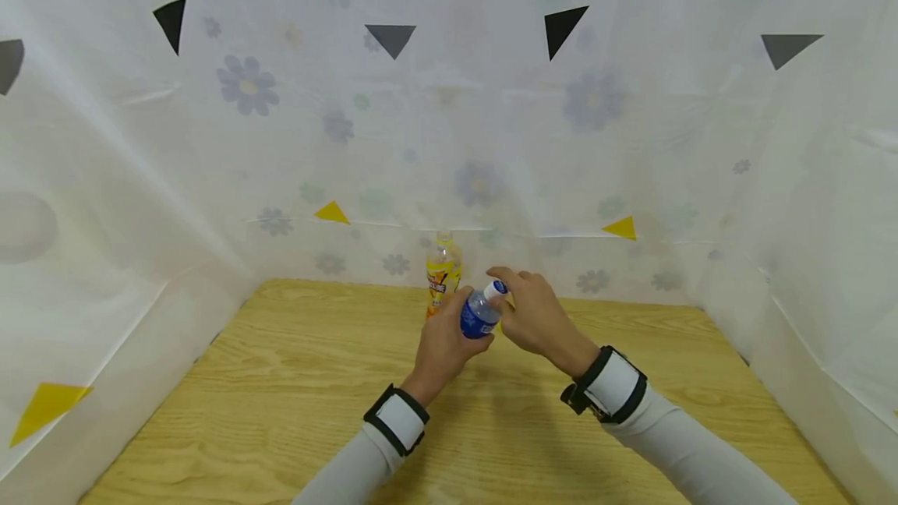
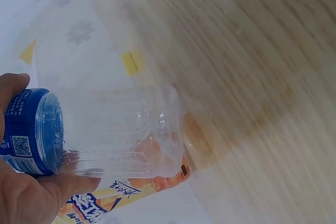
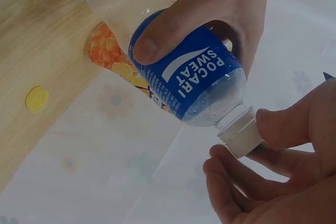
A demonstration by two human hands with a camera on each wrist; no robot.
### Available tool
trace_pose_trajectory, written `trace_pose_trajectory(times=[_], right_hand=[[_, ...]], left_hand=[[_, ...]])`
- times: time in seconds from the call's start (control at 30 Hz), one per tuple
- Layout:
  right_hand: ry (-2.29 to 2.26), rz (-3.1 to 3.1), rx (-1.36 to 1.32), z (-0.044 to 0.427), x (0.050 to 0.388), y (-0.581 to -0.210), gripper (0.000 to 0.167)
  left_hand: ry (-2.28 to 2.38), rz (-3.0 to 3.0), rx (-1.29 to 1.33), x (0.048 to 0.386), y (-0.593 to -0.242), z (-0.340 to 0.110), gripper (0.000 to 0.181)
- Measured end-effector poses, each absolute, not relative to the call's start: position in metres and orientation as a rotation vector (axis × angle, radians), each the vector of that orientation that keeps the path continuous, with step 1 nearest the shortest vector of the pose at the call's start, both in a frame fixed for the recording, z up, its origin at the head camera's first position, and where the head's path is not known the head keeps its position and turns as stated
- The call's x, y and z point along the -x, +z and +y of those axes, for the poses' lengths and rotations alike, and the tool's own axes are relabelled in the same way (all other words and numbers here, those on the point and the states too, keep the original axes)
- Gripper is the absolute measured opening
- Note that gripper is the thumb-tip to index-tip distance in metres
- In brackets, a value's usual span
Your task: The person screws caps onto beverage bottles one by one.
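Left grip [image 1: 445,337]: clamped on the blue-labelled bottle [image 1: 477,319], thumb and fingers wrapped round its label.
Right grip [image 1: 539,314]: thumb and finger together on the white cap [image 3: 241,138].
Blue-labelled bottle: inside the left grip, tilted, its neck leaning toward the right grip; the label reads POCARI SWEAT and the body is clear.
White cap: on the bottle's neck, between the right grip's thumb and finger.
Yellow-labelled bottle [image 1: 443,270]: upright just beyond the left grip, its lower part hidden by that grip in the head view.
Yellow cap [image 3: 37,99]: lying on the surface [image 1: 316,380], apart from both grips.
Wrist straps [image 1: 400,421]: black and white, one behind each grip, over pale sleeves [image 1: 351,467].
Flowered sheet [image 1: 477,139]: hanging beyond both grips.
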State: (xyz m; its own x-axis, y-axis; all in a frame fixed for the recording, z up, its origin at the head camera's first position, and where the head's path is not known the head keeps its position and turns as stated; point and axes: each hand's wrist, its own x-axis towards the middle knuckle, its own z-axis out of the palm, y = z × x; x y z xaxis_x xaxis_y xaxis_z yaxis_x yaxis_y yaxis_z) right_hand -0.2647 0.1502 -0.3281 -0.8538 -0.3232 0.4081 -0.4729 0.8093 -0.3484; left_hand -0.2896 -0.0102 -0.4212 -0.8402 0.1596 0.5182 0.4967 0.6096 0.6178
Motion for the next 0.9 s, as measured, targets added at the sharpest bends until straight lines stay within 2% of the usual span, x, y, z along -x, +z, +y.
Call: trace_pose_trajectory(times=[0.2, 0.9], right_hand=[[0.659, -2.626, -0.621, 0.151, 0.268, -0.332, 0.023], [0.64, -2.535, -0.539, 0.14, 0.268, -0.338, 0.015]], left_hand=[[-1.091, -2.409, 0.551, 0.292, -0.422, -0.01, 0.076], [-1.109, -2.427, 0.511, 0.289, -0.424, -0.01, 0.076]])
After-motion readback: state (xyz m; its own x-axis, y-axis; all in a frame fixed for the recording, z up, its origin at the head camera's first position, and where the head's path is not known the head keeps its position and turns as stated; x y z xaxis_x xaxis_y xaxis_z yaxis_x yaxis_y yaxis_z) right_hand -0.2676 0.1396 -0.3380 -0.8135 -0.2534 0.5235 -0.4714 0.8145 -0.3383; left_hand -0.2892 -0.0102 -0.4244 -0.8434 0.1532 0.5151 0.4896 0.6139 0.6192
